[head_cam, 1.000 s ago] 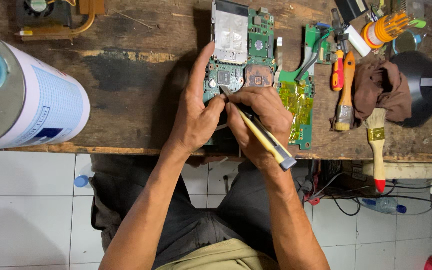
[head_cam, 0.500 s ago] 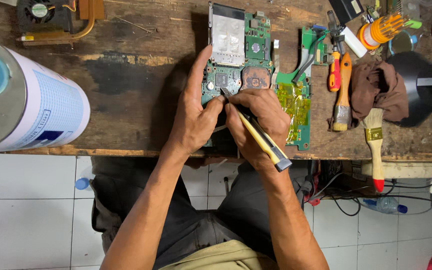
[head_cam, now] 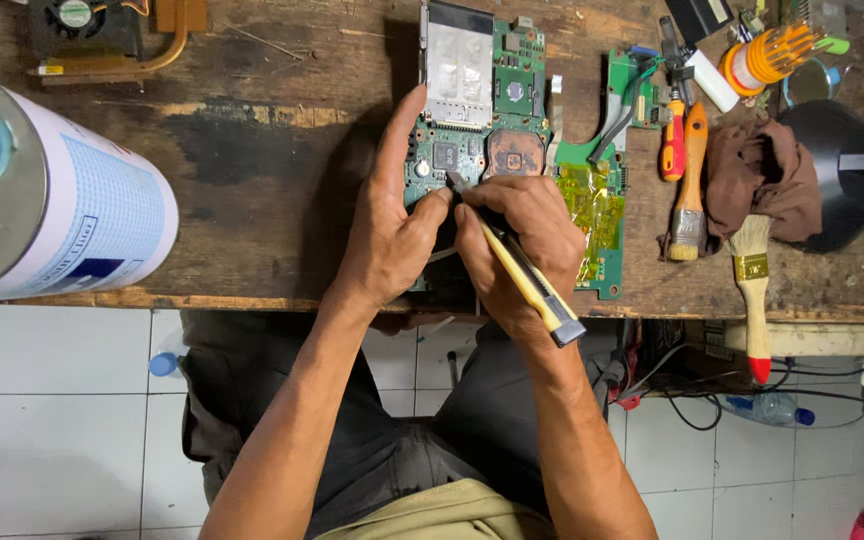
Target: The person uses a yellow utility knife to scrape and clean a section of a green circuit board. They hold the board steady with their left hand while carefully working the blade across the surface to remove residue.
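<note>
Hands unmoved, knife on circuit board near bench edge.

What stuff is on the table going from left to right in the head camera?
Big can → left hand → right hand with knife → orange-handled brush → brown rag → black lamp.

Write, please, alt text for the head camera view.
The right hand presses a yellow utility knife onto a green circuit board on a worn wooden bench, while the left hand steadies the board. Brushes and a brown rag lie to the right.
</note>
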